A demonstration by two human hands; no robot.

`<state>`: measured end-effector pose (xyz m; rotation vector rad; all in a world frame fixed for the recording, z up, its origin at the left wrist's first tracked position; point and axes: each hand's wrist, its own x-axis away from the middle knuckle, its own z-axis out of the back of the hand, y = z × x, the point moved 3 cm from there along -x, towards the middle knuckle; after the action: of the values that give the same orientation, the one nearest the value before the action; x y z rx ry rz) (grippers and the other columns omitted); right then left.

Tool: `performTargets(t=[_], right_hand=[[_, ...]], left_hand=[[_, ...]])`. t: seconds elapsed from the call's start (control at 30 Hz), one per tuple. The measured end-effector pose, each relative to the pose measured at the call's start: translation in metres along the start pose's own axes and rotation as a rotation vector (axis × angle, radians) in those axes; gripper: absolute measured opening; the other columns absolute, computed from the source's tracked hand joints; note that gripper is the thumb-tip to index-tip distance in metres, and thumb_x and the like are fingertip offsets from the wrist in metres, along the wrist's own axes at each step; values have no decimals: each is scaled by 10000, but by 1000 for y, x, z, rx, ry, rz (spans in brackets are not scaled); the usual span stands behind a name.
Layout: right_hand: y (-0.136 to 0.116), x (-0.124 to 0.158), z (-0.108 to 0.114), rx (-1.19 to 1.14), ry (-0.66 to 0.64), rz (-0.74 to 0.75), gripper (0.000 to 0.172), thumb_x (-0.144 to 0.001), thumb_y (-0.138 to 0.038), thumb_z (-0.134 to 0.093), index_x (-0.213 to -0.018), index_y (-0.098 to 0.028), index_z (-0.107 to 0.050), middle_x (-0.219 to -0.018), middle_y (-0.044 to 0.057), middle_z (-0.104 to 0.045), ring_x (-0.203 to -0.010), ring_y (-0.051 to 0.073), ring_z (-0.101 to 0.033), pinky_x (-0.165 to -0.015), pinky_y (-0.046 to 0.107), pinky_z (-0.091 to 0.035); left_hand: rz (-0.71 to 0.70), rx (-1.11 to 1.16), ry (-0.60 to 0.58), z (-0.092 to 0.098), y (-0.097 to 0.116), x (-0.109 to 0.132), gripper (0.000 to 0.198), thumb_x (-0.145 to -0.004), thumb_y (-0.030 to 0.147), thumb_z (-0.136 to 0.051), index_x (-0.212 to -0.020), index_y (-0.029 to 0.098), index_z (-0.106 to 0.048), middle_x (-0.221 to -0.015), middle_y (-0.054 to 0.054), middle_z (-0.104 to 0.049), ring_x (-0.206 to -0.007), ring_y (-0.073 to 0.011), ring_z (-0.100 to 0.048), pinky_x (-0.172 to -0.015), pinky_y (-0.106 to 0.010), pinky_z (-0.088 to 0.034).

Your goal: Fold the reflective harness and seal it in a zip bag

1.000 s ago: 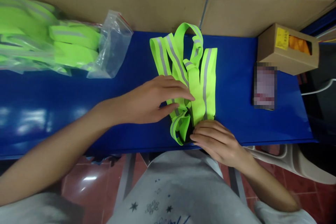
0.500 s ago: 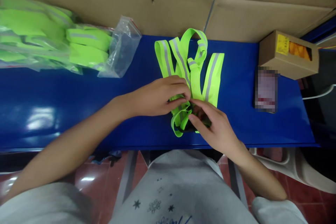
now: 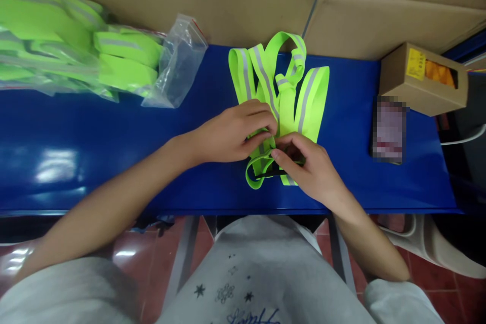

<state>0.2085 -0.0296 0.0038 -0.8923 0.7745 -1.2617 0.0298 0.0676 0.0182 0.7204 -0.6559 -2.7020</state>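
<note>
My left hand (image 3: 231,134) and right hand (image 3: 311,172) both pinch the near end of the neon reflective harness (image 3: 283,96), which lies mid-way along the blue table (image 3: 114,162). I judge its loose loops could tangle if either pinch drags sideways.

Blue desk (image 3: 94,152): bagged green bands (image 3: 76,55) are stacked at the far left corner, with a clear zip bag (image 3: 178,63) just beside them. A small cardboard box (image 3: 417,88) sits at the far right corner, and a flat blurred item (image 3: 389,129) lies near it. Cardboard sheeting (image 3: 228,5) lines the far edge.
</note>
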Motion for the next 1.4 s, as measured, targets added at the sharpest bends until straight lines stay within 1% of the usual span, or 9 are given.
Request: performTargets(t=[0.2, 0.43, 0.67, 0.8, 0.9, 1.0, 1.13, 1.23, 1.4], right_hand=[[0, 2, -2, 61, 0, 16, 205, -989, -400, -710, -971, -200, -666, -838, -9, -698, -681, 105, -605, -632, 262, -453], [-5, 4, -2, 90, -69, 46, 151, -990, -349, -694, -968, -204, -658, -889, 0, -665, -771, 121, -614, -713, 279, -456], [-8, 5, 0, 119, -148, 86, 132, -986, -317, -691, -944, -206, -631, -923, 7, -652, -826, 132, -612, -747, 282, -454], [-8, 8, -2, 156, -159, 127, 143, -992, -321, -694, -941, -196, -648, -935, 20, -669, -859, 150, -645, -764, 297, -468], [-9, 13, -4, 194, -145, 171, 166, -1018, -355, -680, -1016, -189, -685, -1032, 47, -714, -929, 176, -688, -807, 315, -503], [-12, 21, -3, 293, -46, 244, 223, -1047, -370, -653, -1145, -177, -705, -1114, 71, -747, -1013, 207, -711, -888, 349, -516], [-18, 36, -2, 503, 83, 445, 320, -1050, -371, -667, -1291, -161, -663, -1192, 93, -760, -1111, 238, -697, -950, 386, -476], [-17, 45, -8, 620, -49, 576, 400, -1053, -420, -661, -1359, -165, -635, -1210, 74, -761, -1103, 229, -691, -957, 397, -463], [-6, 51, -11, 661, -142, 619, 405, -1059, -252, -651, -1457, -205, -588, -1216, 37, -752, -1145, 218, -660, -1006, 397, -451]], left_hand=[[101, -145, 117, 1, -15, -1, 130, -1020, 185, -491, -1005, 189, -620, -980, -83, -666, -962, -244, -640, -875, -402, -525], [227, -261, 193, -7, -38, -11, 109, -1004, 181, -491, -996, 207, -596, -997, -86, -626, -1009, -276, -615, -924, -471, -514], [267, -244, 180, -20, -60, -25, 151, -1065, 286, -477, -987, 219, -588, -1042, -86, -608, -1021, -267, -575, -985, -516, -491], [189, -28, 150, -9, -55, -22, 158, -1022, 243, -538, -1113, 200, -659, -1138, -82, -690, -1066, -239, -668, -951, -422, -543], [319, 49, 257, 6, -61, -14, 196, -1022, 241, -539, -1157, 207, -678, -1159, -67, -740, -1052, -216, -704, -893, -365, -555], [446, -48, 343, 16, -68, -10, 215, -1027, 221, -502, -1077, 204, -711, -1095, -62, -768, -1011, -212, -717, -905, -364, -554], [357, -128, 122, 6, -65, -15, 314, -1059, 273, -441, -1146, 179, -728, -1186, -93, -771, -1139, -249, -717, -1036, -413, -543], [316, -151, -19, -3, -63, -16, 369, -1075, 358, -445, -1213, 156, -721, -1277, -128, -750, -1222, -287, -701, -1095, -464, -529], [318, -72, -53, 2, -56, -8, 390, -1035, 490, -568, -1254, 208, -725, -1374, -113, -701, -1301, -278, -660, -1159, -475, -479]])
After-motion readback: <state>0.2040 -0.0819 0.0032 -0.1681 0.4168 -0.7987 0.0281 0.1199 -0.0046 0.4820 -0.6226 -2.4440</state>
